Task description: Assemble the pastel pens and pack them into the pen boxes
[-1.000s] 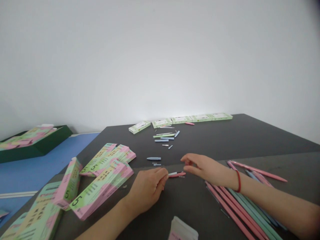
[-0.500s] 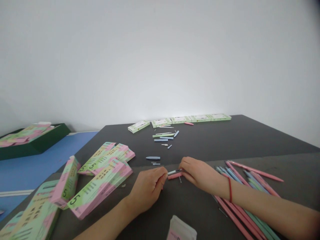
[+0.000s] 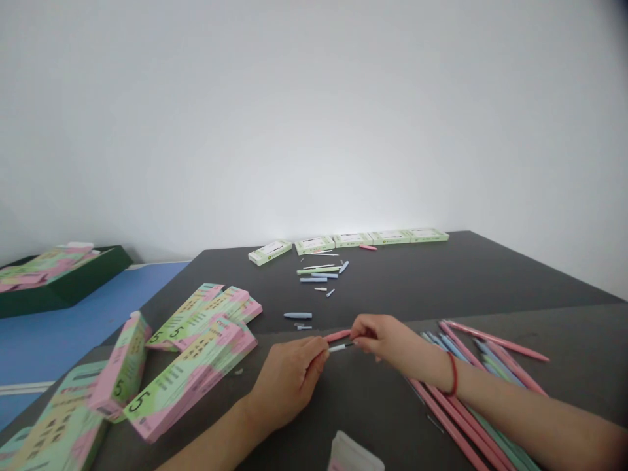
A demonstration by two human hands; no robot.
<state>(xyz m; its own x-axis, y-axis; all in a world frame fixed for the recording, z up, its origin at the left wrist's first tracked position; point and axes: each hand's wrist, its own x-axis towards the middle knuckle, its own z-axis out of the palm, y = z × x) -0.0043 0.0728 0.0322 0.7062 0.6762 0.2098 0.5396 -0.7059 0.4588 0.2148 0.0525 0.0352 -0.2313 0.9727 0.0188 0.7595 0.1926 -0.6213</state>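
In the middle of the dark table, my left hand (image 3: 292, 373) is closed in a pinch on a thin white pen refill (image 3: 337, 348). The refill's dark end points right, to the pinched thumb and forefinger of my right hand (image 3: 377, 337). Just behind the refill, a pink pen barrel (image 3: 337, 335) spans the gap between my hands; which fingers hold it, I cannot tell. Beyond my left hand lie a blue pen barrel part (image 3: 297, 315) and some tiny clear parts (image 3: 303, 326).
Pink-and-green boxes (image 3: 191, 373) are piled at left, beside a dark green tray (image 3: 63, 297). Several coloured pens (image 3: 471, 425) lie under my right forearm. White-green boxes (image 3: 352, 240) line the back edge, with loose pen parts (image 3: 318, 276) before them. An open carton (image 3: 354, 454) stands in front.
The pink barrel has shifted from the near side of the refill to its far side. My right hand has turned slightly, fingers pinched at the refill's dark end. The view has shifted slightly.
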